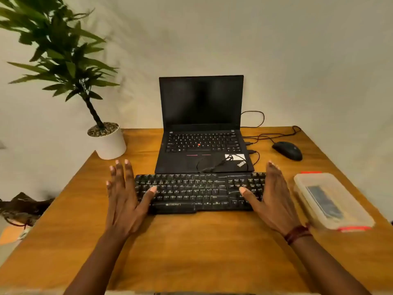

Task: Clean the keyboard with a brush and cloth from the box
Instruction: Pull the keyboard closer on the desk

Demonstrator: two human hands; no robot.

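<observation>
**Grip state.** Both are released and hold nothing. The left grip (pixel 123 194) hovers with fingers straight and spread at the left end of the keyboard (pixel 197 192), its thumb over the keys. The right grip (pixel 272 199) mirrors it at the right end. Whether either thumb actually touches the keys cannot be confirmed.

**Location of items.** The keyboard lies flat on the worktop (pixel 191 241), between the two grips. The laptop (pixel 202 135) stands just beyond their fingertips. The box (pixel 331 201) sits just outboard of the right grip, beside its wrist, with the lid on. A dark item (pixel 323 201) shows through the lid; brush or cloth cannot be determined.

**Assessment.** With no tool in hand, the step is judged to be opening the box.

**Recommendation.**
- Use the right grip, which is nearest, to open the lid while the left steadies the box.
- Lift the lid squarely so that the box does not slide off the worktop edge close behind it.
- Take the brush first and the cloth second.
- Keep clear of the loose cable (pixel 214 165) lying on the laptop beyond the grips.
</observation>
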